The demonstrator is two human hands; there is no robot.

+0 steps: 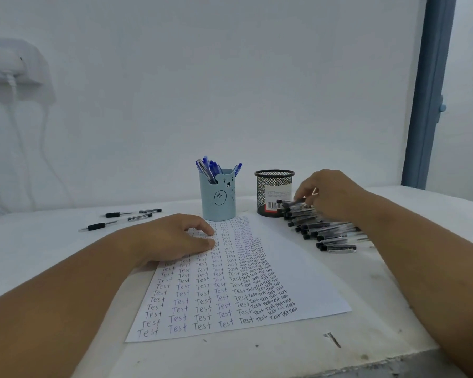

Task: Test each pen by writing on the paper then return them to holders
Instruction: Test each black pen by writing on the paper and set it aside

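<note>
Now we pick the next pen.
Our right hand [331, 193] pinches a black capped pen [294, 202] from the right-edge pile [325, 230]; left hand [175, 236] lies flat on the white written-over paper [298, 268]; uncapping comes next.

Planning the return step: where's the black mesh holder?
Head view, right of centre: black mesh holder stands right of the blue bear-face cup, behind the black pens.

A plain home desk corner: white table [52, 249] against a bare wall [230, 77], pen holders [218, 203].

left hand [175, 237] flat, right hand [329, 195] pinching
</note>
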